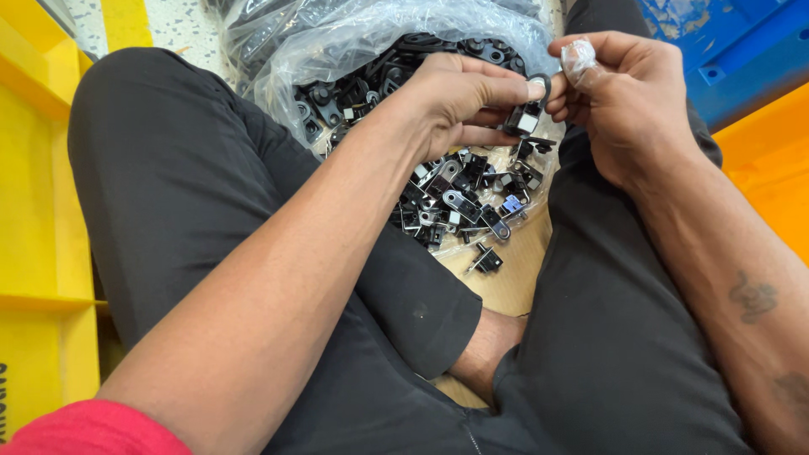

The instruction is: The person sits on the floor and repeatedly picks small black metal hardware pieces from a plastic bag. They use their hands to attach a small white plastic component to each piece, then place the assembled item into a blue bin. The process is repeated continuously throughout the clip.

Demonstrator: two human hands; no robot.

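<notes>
Yellow plastic crate [38,194] at far left, clear of the action. Clear plastic bag [337,46] full of black parts sits beyond the crossed legs in black trousers [194,177]. Loose pile of small black-and-silver metal clips [459,202] lies on brown cardboard [510,278] between the knees. Left hand [459,97] pinches a small black plastic clip with a ring end [527,114] above the pile. Right hand [628,101], fingertip wrapped in clear tape, touches the same clip, fingers curled. Risk: the grip is only at the fingertips, so the clip could slip and vanish into the pile; the tape may dull the feel.
</notes>
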